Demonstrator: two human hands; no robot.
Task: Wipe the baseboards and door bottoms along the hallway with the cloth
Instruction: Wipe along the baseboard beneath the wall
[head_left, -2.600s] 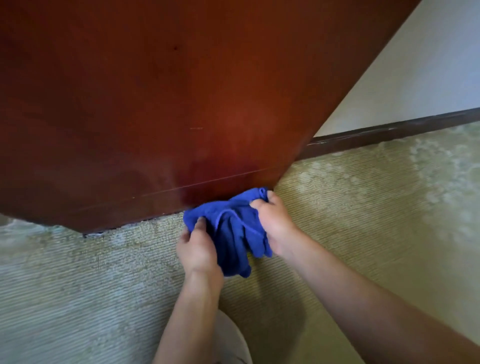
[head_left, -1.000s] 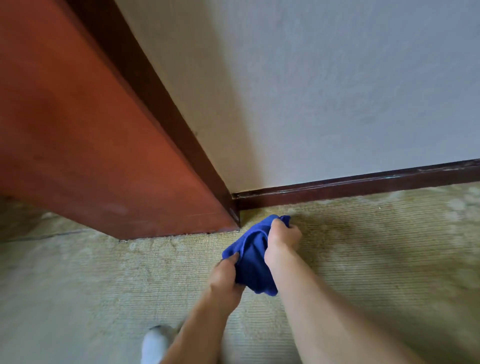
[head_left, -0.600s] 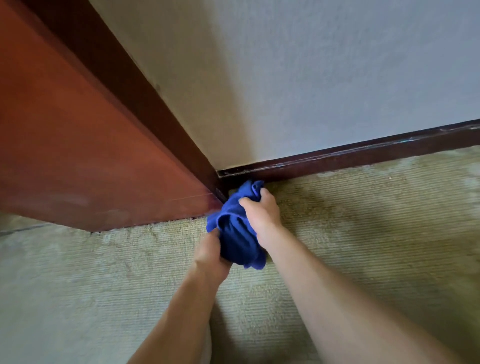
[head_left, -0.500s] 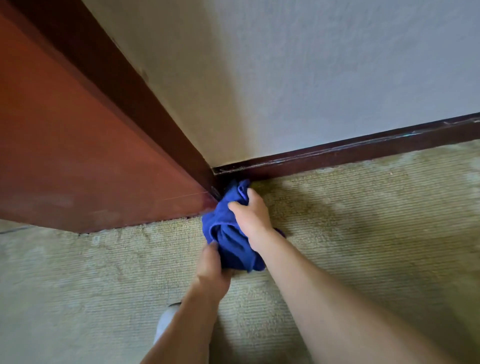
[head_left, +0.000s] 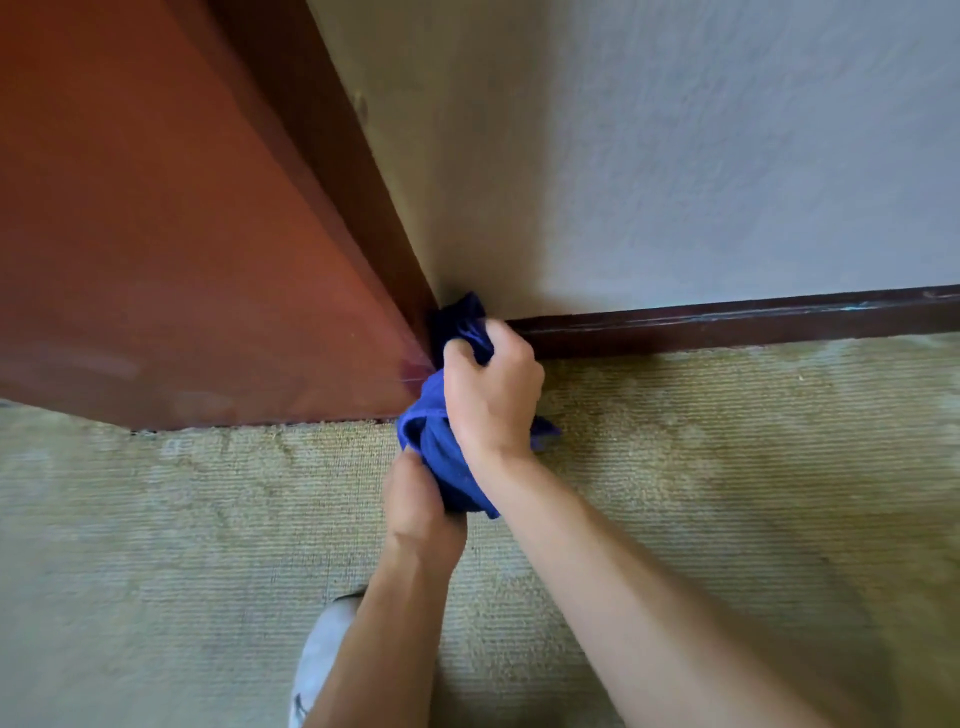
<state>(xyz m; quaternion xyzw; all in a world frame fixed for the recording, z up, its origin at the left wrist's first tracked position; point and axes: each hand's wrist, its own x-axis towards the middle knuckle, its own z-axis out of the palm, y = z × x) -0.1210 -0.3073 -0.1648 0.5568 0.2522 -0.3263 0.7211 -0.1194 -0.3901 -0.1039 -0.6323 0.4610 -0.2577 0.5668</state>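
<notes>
A bunched blue cloth is pressed into the corner where the dark door frame meets the dark brown baseboard. My right hand grips the upper part of the cloth, fingers curled round it, and pushes it against the left end of the baseboard. My left hand holds the cloth's lower end just above the carpet. The reddish-brown door fills the left side, its bottom edge close to the carpet.
Pale green patterned carpet covers the floor. A white textured wall rises above the baseboard, which runs on to the right edge of view. My white shoe shows at the bottom, below my left forearm.
Both hands carried the cloth from the door's bottom edge rightward to the door frame corner. Over the last half second the cloth pushed up onto the baseboard's left end.
</notes>
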